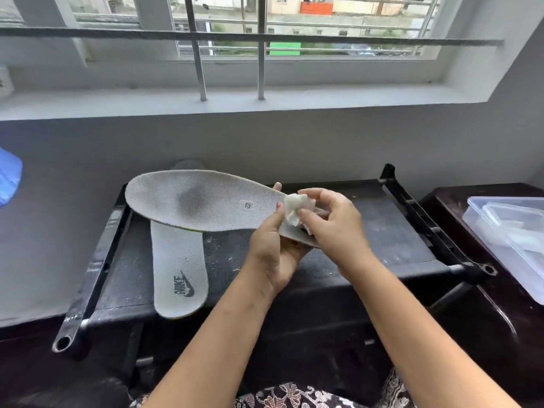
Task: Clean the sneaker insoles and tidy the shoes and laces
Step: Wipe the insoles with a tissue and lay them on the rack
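A grey insole point(203, 200) with a dark smudge is held flat above the black rack, toe pointing left. My left hand point(275, 251) grips its heel end from below, thumb on top. My right hand point(332, 220) pinches a crumpled white tissue point(295, 209) and presses it onto the heel part of that insole. A second grey insole point(180, 269) with a printed logo lies on the rack's black fabric shelf point(382, 231), heel toward me, its toe hidden under the held insole.
A clear plastic box point(512, 231) with its lid sits on the dark table point(471, 313) at the right. The wall and a barred window sill point(235, 101) stand close behind the rack. Something blue point(8, 178) shows at the left edge.
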